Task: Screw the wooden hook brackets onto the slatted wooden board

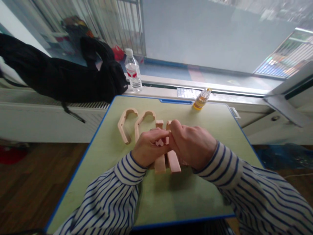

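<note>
My left hand point(149, 147) and my right hand point(194, 143) meet over the middle of the table, their fingers closed and touching. Both are just above a group of light wooden pieces, including a flat wooden bar point(160, 165) and a second bar point(174, 163) whose near ends stick out below the hands. A small wooden block end point(159, 123) shows beyond the fingers. What the fingertips grip is hidden between them. Left of the hands lie a curved, hook-shaped wooden piece point(121, 125) and a similar one point(137, 126), partly covered by my left hand.
The pale green table point(102, 186) has a blue edge. At its far right edge is a small bottle with yellow contents point(202, 99), leaning. A clear water bottle point(133, 73) stands on the window sill, beside a black bag point(107, 75). A window runs behind.
</note>
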Demonstrator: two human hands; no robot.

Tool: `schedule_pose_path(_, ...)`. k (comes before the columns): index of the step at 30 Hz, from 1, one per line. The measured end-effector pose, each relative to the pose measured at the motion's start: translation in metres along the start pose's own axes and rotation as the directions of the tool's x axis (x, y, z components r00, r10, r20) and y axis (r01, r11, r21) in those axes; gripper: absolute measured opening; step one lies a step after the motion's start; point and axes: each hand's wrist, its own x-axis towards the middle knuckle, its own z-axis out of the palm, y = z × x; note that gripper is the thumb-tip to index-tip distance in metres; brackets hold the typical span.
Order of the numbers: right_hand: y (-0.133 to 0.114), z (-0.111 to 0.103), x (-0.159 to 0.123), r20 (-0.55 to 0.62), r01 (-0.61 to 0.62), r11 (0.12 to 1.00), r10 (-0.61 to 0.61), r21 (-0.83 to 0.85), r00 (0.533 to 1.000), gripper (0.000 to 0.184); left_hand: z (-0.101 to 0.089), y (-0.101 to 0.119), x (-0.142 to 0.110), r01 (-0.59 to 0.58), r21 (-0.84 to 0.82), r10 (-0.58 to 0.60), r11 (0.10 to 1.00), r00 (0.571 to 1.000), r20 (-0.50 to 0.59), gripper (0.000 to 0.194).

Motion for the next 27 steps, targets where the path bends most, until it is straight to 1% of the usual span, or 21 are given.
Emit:
schedule_pose_path(3, 0.002, -0.003, 0.001, 0.014, 0.002, 1.000, -0.002, -0.004, 1.000, 0.023, 0.002, -0.001, -0.001, -0.016, 0.030, 0.017, 0.999, 0.999, -0.042, 0.010)
schedule_pose_path(5, 0.007, -0.008, 0.002, 0.030, 0.057, 0.998, -0.057, 0.009, 0.998, 0.025, 0.003, -0.002, -0.001, -0.015, 0.005, 0.016, 1.000, 0.998, -0.056, 0.010)
schedule_pose_path(6, 0.011, -0.011, 0.003, 0.044, 0.109, 0.994, -0.110, 0.021, 0.993, 0.026, 0.004, -0.002, -0.001, -0.015, -0.020, 0.014, 1.000, 0.998, -0.060, 0.011)
schedule_pose_path(9, 0.023, -0.023, 0.005, 0.128, 0.281, 0.957, -0.288, 0.073, 0.949, 0.026, 0.005, -0.002, -0.001, -0.016, -0.099, 0.009, 0.995, 0.997, -0.075, 0.013)
schedule_pose_path(12, 0.029, -0.032, 0.010, 0.163, 0.362, 0.931, -0.364, 0.047, 0.917, 0.023, 0.005, -0.002, -0.001, -0.017, -0.137, 0.007, 0.990, 0.997, -0.079, 0.014)
schedule_pose_path(16, 0.029, -0.028, 0.017, 0.175, 0.457, 0.889, -0.448, -0.012, 0.877, 0.020, 0.004, -0.003, -0.002, 0.004, -0.099, -0.009, 0.995, 0.999, -0.052, 0.011)
schedule_pose_path(22, 0.028, -0.014, 0.023, 0.138, 0.501, 0.865, -0.493, -0.034, 0.859, 0.019, 0.003, -0.007, -0.003, 0.030, -0.103, -0.036, 0.994, 0.998, -0.057, 0.016)
schedule_pose_path(27, 0.029, -0.010, 0.021, 0.126, 0.465, 0.885, -0.459, -0.028, 0.880, 0.021, 0.003, -0.006, -0.003, 0.035, -0.102, -0.038, 0.994, 0.999, -0.020, 0.016)
